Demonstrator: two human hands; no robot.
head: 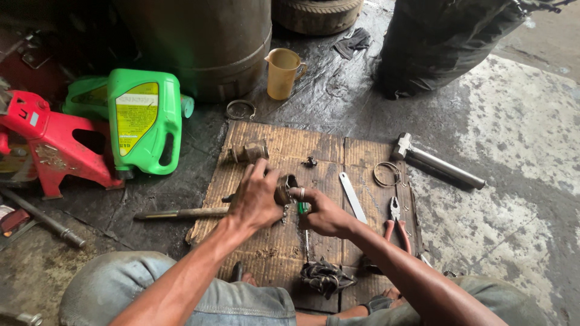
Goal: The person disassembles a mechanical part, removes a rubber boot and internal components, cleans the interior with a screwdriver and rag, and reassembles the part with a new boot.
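Risk: the metal cup-shaped part point(284, 188) can slip and drop onto the cardboard sheet point(326, 151), since oil appears to coat the surrounding floor and possibly the fingers. The screwdriver with the green handle point(304, 224) beneath the hands can be knocked aside. The left hand point(257, 196) wraps closed around the part above the cardboard; the right hand point(320, 212) has a finger hooked into its open mouth. The part looks dark, greasy and round; finer detail is unclear.

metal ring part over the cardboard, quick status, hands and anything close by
Left hand grips the round metal part. Right hand has a finger in its opening. Green-handled screwdriver beneath, pliers beside, neither blocking.
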